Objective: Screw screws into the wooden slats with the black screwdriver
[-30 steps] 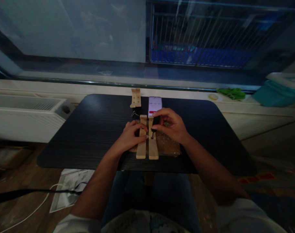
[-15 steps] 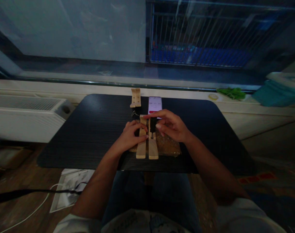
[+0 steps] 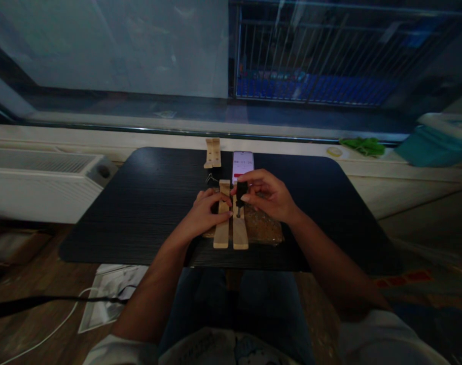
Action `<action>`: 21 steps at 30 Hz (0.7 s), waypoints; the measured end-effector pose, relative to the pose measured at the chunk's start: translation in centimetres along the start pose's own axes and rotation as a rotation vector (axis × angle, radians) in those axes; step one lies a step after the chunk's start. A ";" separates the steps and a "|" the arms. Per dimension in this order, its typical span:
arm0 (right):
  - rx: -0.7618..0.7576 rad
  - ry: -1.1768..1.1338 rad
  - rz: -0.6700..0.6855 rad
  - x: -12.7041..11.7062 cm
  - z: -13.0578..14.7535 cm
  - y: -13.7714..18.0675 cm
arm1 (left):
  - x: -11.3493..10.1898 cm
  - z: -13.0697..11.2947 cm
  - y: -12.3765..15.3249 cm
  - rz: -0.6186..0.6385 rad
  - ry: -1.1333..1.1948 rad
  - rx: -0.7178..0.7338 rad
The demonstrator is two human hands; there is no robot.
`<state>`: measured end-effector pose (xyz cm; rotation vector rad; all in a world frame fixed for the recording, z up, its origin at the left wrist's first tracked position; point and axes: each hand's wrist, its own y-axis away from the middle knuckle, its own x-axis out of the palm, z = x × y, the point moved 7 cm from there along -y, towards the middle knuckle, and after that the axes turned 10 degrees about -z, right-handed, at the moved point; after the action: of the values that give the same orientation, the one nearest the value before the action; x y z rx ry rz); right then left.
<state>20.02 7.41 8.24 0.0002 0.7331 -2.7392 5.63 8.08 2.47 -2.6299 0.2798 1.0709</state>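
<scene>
Between the thumb and fingers of my right hand (image 3: 271, 195) is a short screwdriver with a black handle (image 3: 241, 192). It stands nearly upright, its metal shank pointing down onto the right wooden piece (image 3: 240, 237). My left hand (image 3: 210, 210) is closed around the left wooden piece (image 3: 221, 235), with the thumb and fingertips near the gap between the two pieces. Both pale pieces lie side by side across a brown, plastic-wrapped board (image 3: 263, 228), their wide ends towards me. Whether a screw sits under the screwdriver tip is too small to tell.
Behind the hands lie several small metal parts (image 3: 211, 178), another pair of wooden pieces (image 3: 213, 153) and a phone (image 3: 243, 161) with a lit screen. All rest on the black table (image 3: 139, 203). A radiator (image 3: 44, 182) stands left; a teal container (image 3: 436, 139) sits on the right sill.
My right index finger has come down from over the left piece's far end and curled at the top of the screwdriver handle. My left hand has stayed in place.
</scene>
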 end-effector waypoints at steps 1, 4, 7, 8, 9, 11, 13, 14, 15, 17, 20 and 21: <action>-0.020 0.015 -0.006 0.0 0.1 0.0 | 0.0 -0.1 0.0 0.001 0.002 0.002; -0.062 0.065 -0.025 -0.1 0.2 0.0 | 0.0 -0.2 0.0 0.007 -0.001 0.003; -0.078 0.120 -0.056 -0.2 0.1 0.0 | 0.0 -0.2 0.0 0.007 -0.006 -0.001; -0.090 0.132 -0.065 -0.3 0.1 0.0 | 0.0 -0.2 0.0 0.007 -0.007 -0.001; -0.107 0.144 -0.076 -0.3 0.2 0.1 | 0.0 -0.2 0.0 0.006 -0.007 -0.002; -0.148 0.169 -0.100 -0.3 0.4 0.1 | 0.0 -0.2 0.0 0.004 -0.005 -0.003; -0.183 0.195 -0.120 -0.3 0.6 0.1 | 0.0 -0.2 0.0 0.005 0.000 -0.002; -0.196 0.205 -0.128 -0.3 0.8 0.1 | 0.0 -0.2 0.0 0.006 0.002 -0.001; -0.207 0.212 -0.133 -0.3 0.9 0.1 | 0.0 -0.3 0.0 0.006 0.001 -0.001; -0.232 0.214 -0.137 -0.3 1.1 0.1 | 0.0 -0.3 0.0 0.005 0.001 -0.002; -0.264 0.220 -0.125 -0.2 1.4 0.1 | -0.1 -0.3 0.0 0.001 0.004 -0.004; -0.268 0.227 -0.110 -0.2 1.5 0.1 | -0.1 -0.3 0.0 -0.001 0.003 -0.005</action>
<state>20.35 6.66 9.50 0.2212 1.1909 -2.7485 5.77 8.00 2.71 -2.6362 0.2771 1.0698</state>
